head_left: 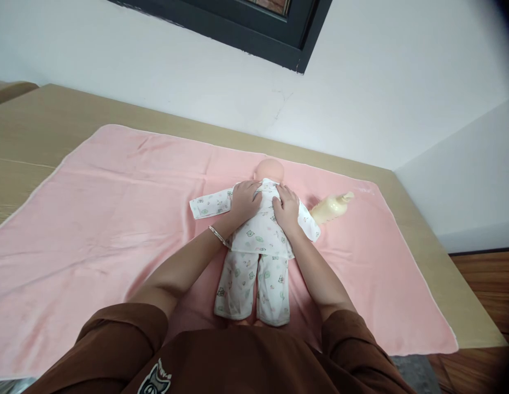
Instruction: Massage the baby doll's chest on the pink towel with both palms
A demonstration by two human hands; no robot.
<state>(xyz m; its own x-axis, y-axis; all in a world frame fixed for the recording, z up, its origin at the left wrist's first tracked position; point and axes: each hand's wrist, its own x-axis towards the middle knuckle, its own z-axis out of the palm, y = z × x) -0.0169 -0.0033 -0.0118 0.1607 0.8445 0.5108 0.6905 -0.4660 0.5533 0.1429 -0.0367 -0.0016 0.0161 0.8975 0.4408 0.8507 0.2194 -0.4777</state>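
Note:
A baby doll [269,169] lies stretched out on a pink blanket [127,208], its head pointing away from me. It wears a white printed top [258,232] and matching trousers [238,284]; no facial features show on its bald head. My left hand [245,200] rests on the doll's left-side shoulder as I see it, fingers laid over the cloth. On the other shoulder lies my right hand [286,208], fingers stretched toward the neck. The doll's sleeves spread out to both sides. Beside the right sleeve a pale yellow bottle [332,208] lies on its side.
The blanket covers much of a wooden table [86,112] that stands against a white wall [221,93]. A dark-framed window [254,27] is above. To the right, past the table edge, brown wooden floor [490,279] shows.

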